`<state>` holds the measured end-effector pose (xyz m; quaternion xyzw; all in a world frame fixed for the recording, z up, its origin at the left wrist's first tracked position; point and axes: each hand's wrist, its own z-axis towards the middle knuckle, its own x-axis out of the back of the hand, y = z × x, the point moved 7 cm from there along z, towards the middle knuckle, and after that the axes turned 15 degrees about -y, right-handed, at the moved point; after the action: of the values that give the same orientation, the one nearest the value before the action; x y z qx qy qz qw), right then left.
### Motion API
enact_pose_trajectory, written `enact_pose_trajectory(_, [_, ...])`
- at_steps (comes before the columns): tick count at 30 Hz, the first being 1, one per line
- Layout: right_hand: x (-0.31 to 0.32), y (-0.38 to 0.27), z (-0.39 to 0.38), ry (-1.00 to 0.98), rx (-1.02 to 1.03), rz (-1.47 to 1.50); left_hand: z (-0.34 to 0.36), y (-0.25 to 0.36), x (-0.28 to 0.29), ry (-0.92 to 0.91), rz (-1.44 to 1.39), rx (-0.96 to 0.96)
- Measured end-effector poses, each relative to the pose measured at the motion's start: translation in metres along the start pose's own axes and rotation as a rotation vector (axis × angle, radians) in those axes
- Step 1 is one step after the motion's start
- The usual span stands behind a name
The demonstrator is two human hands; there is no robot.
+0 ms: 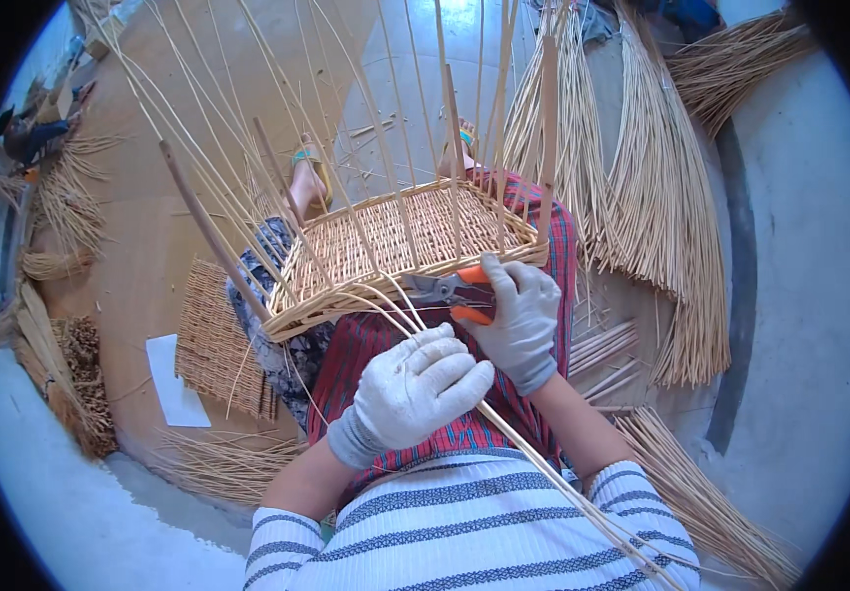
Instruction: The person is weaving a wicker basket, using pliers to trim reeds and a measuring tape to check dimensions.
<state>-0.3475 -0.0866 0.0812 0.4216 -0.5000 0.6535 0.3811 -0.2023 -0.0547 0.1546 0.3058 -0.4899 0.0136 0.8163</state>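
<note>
A wicker basket (405, 231) in the making rests across my lap, with a woven base, a low braided border, thin upright canes and thicker wooden posts at its corners. My gloved right hand (519, 325) is closed round pruning shears (440, 289) with orange handles, their metal jaws close to the basket's near border. My left hand (415, 386), also gloved, is closed over several long wicker canes (533, 455). These come from the near border, pass under the left hand and trail down to the lower right. The left fingertips are partly hidden.
Large bundles of peeled canes (676, 217) stand at the right, and another bundle (706, 492) lies lower right. A woven panel (213, 340) and a white sheet (177, 382) lie on the floor at left. Loose canes (218, 463) lie beside me; the upright canes spread out ahead.
</note>
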Motion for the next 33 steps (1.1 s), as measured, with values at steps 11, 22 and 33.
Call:
enact_pose_trajectory(11, [-0.022,-0.037,-0.002,-0.076,0.109,0.06,-0.038,0.003,0.037,0.202,-0.089,-0.041])
enact_pose_trajectory(22, [-0.047,-0.055,0.006,-0.073,0.075,0.005,-0.021,0.0,0.025,0.209,-0.157,-0.02])
enact_pose_trajectory(33, [-0.043,-0.065,0.004,-0.191,0.018,-0.053,-0.013,0.005,0.009,0.151,-0.177,0.029])
